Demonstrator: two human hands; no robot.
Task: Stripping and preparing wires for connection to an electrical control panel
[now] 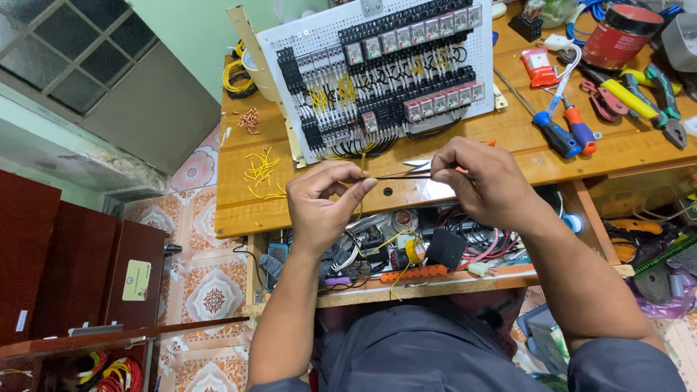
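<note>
Over wooden bench [239, 210], left hand [319, 207] pinching end of thin black wire [403, 176], right hand [483, 181] gripping other end plus orange-handled tool, hard to identify. Wire-prep step, likely stripping; next needs steady pull. Relay panel [385, 72] behind.

A thin black wire [403, 176] runs taut and level between both hands, above the table's [305, 210] front edge, at 6 o'clock from the white perforated relay panel [319, 36].

Pale yellow rectangular label [136, 280] stuck on dark red cabinet door [109, 290], lower left; red cylindrical can [621, 34] stood on wooden table [508, 131], upper right.
</note>
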